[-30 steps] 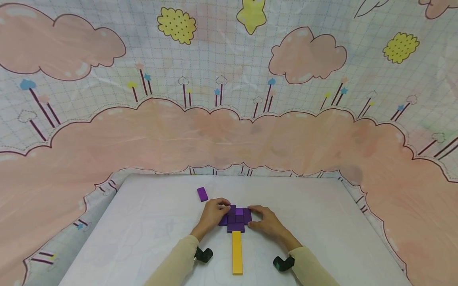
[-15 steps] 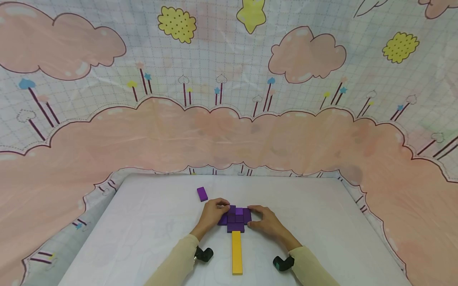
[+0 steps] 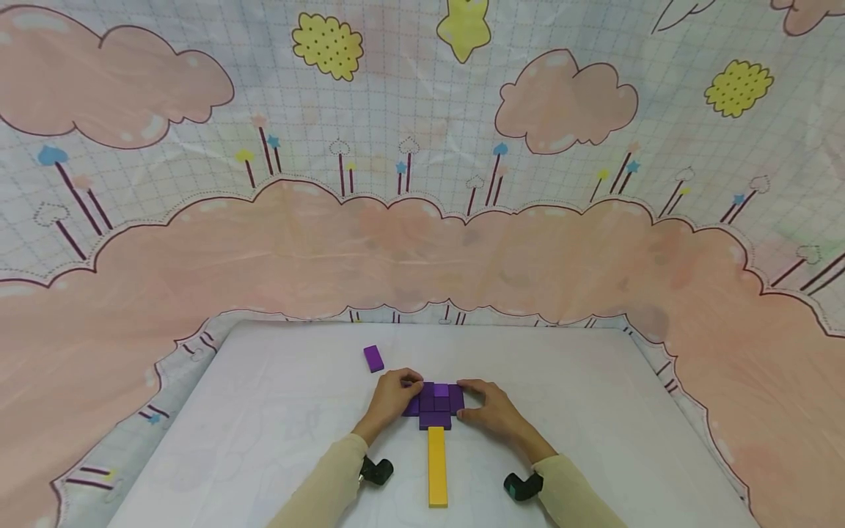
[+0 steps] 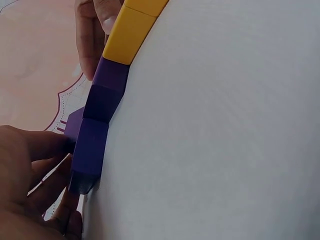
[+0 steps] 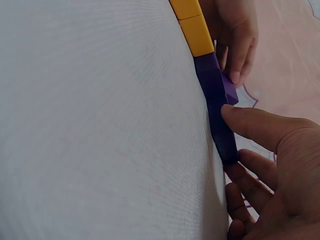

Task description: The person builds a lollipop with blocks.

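Note:
Several purple blocks (image 3: 435, 420) lie together in a flat cluster on the white table in the head view. A yellow strip of blocks (image 3: 438, 469) runs from the cluster toward me. At the cluster's far left, my left hand (image 3: 391, 397) pinches a purple block (image 4: 74, 125) that sits raised above its neighbours in the left wrist view. On the opposite side, my right hand (image 3: 495, 412) holds the rightmost purple block (image 3: 456, 399) between its thumb at the near end and its fingers at the far end. Left fingers partly cover the cluster's left side.
One loose purple block (image 3: 373, 358) lies beyond my left hand. The white table (image 3: 581, 396) extends to both sides. A patterned cloth (image 3: 422, 257) hangs behind it. Dark wrist cameras (image 3: 377, 471) sit at both cuffs.
My left hand has shifted slightly toward me with its purple block, whose far edge now sits nearer the rest of the cluster. My right hand has stayed in place.

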{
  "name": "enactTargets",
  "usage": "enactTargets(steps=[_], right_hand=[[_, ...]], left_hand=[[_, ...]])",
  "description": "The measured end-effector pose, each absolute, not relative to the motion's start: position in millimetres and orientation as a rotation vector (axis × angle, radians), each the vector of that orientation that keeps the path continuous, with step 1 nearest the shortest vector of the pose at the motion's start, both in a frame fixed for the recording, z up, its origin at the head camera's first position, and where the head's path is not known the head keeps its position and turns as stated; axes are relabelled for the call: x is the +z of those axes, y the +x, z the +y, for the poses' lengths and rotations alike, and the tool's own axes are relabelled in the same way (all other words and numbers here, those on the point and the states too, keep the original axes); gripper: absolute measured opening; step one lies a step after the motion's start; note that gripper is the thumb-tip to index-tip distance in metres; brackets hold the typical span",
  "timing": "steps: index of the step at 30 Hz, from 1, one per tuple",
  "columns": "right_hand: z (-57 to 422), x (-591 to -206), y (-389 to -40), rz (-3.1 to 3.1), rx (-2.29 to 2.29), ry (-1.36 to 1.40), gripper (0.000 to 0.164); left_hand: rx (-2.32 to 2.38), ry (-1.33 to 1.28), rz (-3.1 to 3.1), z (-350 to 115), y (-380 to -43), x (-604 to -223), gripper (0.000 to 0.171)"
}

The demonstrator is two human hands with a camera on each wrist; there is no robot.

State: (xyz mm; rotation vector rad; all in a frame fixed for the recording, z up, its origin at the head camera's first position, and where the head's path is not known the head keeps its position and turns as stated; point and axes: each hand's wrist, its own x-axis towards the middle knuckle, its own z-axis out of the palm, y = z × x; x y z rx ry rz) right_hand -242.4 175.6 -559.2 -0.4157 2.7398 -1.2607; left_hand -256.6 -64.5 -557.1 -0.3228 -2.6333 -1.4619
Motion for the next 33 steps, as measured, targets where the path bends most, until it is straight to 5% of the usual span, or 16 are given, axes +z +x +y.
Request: enactTargets(steps=[33], right_hand=[[173.2,-560.3,-246.7,2.74,-1.258,-0.383,0.059]], left_hand=[[-1.363,-0.396,-2.692,-67.2,-262.5,-557.4,0.012]])
